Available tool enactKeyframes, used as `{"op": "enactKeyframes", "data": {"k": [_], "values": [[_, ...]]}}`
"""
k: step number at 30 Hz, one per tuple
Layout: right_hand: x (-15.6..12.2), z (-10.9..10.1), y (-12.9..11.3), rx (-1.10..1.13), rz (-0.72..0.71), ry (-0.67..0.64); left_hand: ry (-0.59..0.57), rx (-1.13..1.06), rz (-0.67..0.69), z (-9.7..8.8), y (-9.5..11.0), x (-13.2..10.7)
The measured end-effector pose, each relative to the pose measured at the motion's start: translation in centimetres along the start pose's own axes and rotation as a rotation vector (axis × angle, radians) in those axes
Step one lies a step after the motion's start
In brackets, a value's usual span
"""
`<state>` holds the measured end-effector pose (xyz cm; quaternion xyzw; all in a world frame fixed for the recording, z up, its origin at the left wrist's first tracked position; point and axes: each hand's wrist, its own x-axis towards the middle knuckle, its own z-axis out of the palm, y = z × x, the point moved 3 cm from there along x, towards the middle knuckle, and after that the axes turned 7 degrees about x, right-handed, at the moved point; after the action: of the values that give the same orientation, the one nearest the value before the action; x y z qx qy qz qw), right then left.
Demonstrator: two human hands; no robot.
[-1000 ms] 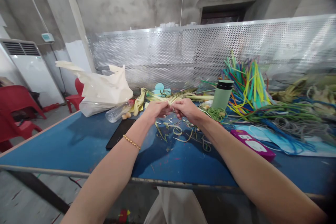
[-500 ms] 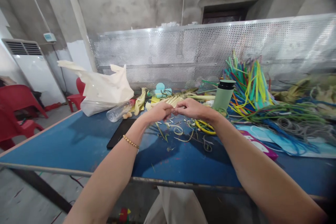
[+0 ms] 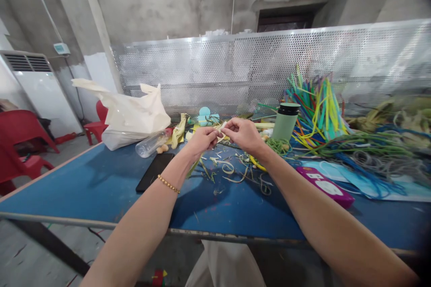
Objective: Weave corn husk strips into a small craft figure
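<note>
My left hand point(image 3: 204, 141) and my right hand point(image 3: 244, 135) meet above the middle of the blue table point(image 3: 215, 215). Their fingertips are pinched round a pale husk strip point(image 3: 222, 130), which shows in the small gap between them. Its ends are partly hidden by the fingers. A greenish strip point(image 3: 193, 168) hangs below my left hand; whether that hand holds it I cannot tell. Thin curled strips and scraps point(image 3: 228, 168) lie on the table under both hands. Behind them are more pale husks point(image 3: 179, 131) and a light-blue cut-out piece point(image 3: 204, 116).
Left of my hands are a black phone point(image 3: 154, 173), a clear plastic bottle point(image 3: 150, 145) and a white plastic bag point(image 3: 134, 114). On the right stand a green cup point(image 3: 284, 123), bundled colourful strips point(image 3: 323, 107) and a purple packet point(image 3: 325, 187). A perforated metal panel point(image 3: 202, 71) runs behind.
My right hand has lifted and turned slightly, its fingers more upright. The pale strip now shows between the fingertips. The whole view has shifted a little.
</note>
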<state>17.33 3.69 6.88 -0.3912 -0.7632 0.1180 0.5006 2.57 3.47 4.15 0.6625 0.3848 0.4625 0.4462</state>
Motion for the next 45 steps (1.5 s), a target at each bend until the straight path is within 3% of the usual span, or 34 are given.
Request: {"op": "enactKeyframes", "data": {"k": [6, 17, 22, 34, 45], "values": [[0.0, 0.1, 0.4, 0.114, 0.051, -0.064, 0.073, -0.001, 0.033, -0.3, 0.1, -0.1], [0.3, -0.5, 0.9, 0.423, 0.145, 0.014, 0.134, 0.109, 0.015, -0.3, 0.6, -0.3], [0.3, -0.5, 0.8, 0.338, 0.107, -0.011, 0.127, 0.172, 0.056, -0.4, 0.5, -0.2], [0.1, -0.5, 0.8, 0.333, 0.114, -0.043, 0.090, 0.057, 0.012, -0.4, 0.3, -0.2], [0.0, 0.1, 0.7, 0.266, 0.101, -0.029, 0.030, 0.083, 0.056, -0.3, 0.1, -0.1]]}}
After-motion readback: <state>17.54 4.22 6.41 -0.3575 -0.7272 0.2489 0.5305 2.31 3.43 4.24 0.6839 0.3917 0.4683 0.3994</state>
